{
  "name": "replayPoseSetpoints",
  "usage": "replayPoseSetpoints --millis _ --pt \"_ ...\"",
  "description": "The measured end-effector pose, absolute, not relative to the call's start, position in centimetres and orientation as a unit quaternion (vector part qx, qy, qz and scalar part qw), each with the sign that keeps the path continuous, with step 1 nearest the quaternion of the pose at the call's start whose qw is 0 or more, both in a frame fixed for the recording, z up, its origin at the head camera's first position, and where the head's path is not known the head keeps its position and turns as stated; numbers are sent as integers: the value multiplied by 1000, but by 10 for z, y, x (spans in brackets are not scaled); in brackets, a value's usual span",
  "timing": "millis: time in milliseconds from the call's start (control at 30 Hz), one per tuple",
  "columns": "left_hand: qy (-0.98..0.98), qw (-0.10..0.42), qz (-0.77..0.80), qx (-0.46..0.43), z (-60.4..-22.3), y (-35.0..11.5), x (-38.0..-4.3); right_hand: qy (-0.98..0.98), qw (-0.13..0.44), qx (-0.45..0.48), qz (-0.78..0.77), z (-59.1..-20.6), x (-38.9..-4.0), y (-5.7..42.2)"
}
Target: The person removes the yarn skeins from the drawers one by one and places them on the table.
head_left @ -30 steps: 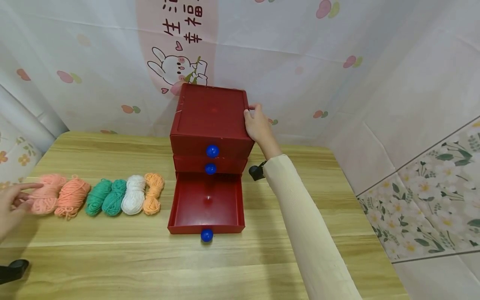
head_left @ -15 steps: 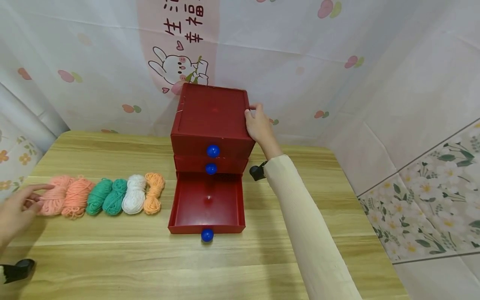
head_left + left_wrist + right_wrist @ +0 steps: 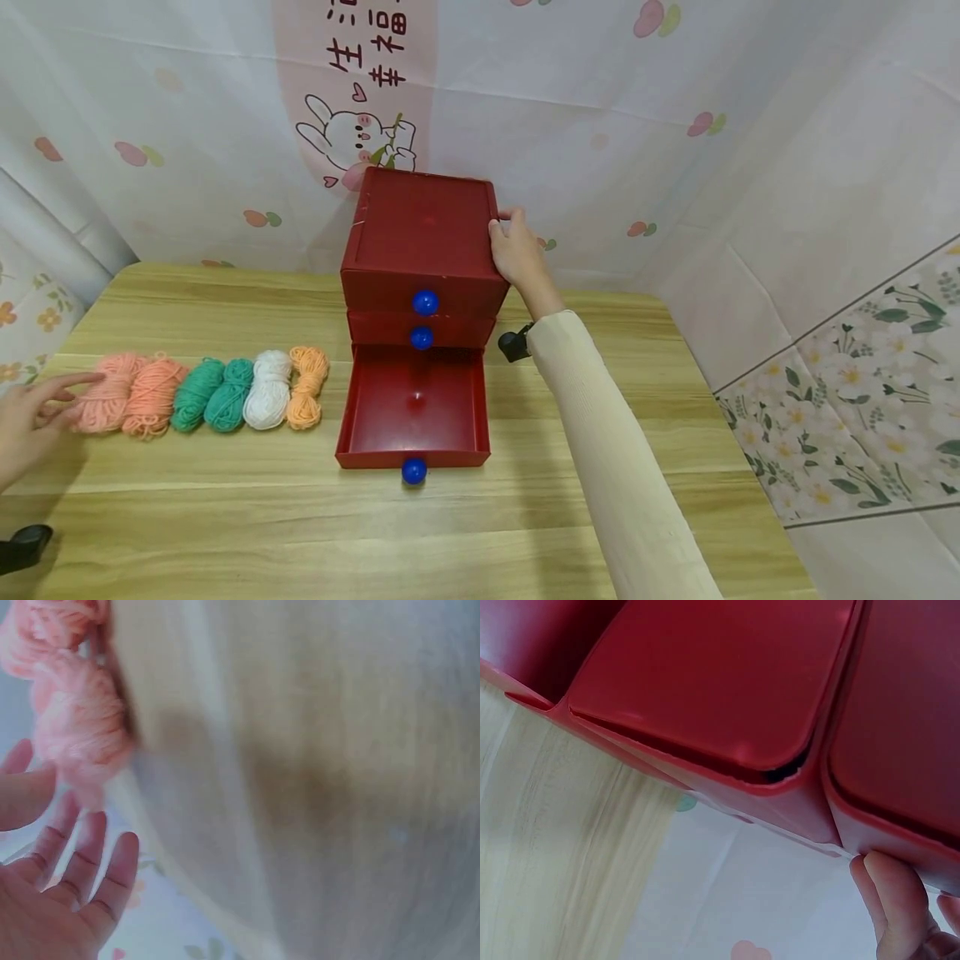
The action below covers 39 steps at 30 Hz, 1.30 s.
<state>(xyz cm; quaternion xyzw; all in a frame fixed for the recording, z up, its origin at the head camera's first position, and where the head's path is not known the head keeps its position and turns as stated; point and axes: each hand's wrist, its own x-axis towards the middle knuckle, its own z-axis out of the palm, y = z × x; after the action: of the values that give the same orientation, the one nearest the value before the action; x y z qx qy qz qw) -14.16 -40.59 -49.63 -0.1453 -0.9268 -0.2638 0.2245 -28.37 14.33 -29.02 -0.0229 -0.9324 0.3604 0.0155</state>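
My left hand (image 3: 33,429) is at the left end of a row of yarn skeins, fingers spread and nothing held. Its fingertips are close to the pink skein (image 3: 108,394); contact is unclear in the left wrist view, where the hand (image 3: 64,877) lies below that skein (image 3: 82,724). A coral skein (image 3: 155,396) lies against the pink one. My right hand (image 3: 517,250) rests on the upper right side of a red drawer cabinet (image 3: 423,225). In the right wrist view its fingertips (image 3: 889,874) touch the cabinet's side; the other fingers are partly hidden.
Two green skeins (image 3: 213,396), a white skein (image 3: 267,390) and an orange skein (image 3: 306,387) continue the row. The cabinet's bottom drawer (image 3: 412,417) is pulled out, with a blue knob (image 3: 414,472). The upper two drawers are closed. A printed curtain (image 3: 585,150) hangs behind the table.
The pink and coral skeins have shifted right, against the green ones. My left hand moved right with them, then drew back slightly left. My right hand stays at the cabinet.
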Motion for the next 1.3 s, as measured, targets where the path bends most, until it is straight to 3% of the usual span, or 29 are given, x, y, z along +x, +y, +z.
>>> replayPoseSetpoints --millis 267,533,733,833,1033,1300 --pt "-942 225 -214 -126 -479 -389 -135 -933 15 -20 360 -289 -283 144" --pt "-955 59 -245 -156 -396 -293 -112 -931 18 -22 365 -291 -282 145" --pt "-938 20 -264 -224 -377 -222 -98 -930 14 -20 367 -291 -283 145" --pt "-925 -15 -276 -261 -373 -193 -91 -929 11 -23 369 -290 -283 144" --pt "-884 -27 -302 -355 -387 -151 -80 -929 9 -25 369 -288 -283 143" --pt "-860 -125 -315 -380 -413 -122 -65 -929 8 -33 368 -289 -283 143"
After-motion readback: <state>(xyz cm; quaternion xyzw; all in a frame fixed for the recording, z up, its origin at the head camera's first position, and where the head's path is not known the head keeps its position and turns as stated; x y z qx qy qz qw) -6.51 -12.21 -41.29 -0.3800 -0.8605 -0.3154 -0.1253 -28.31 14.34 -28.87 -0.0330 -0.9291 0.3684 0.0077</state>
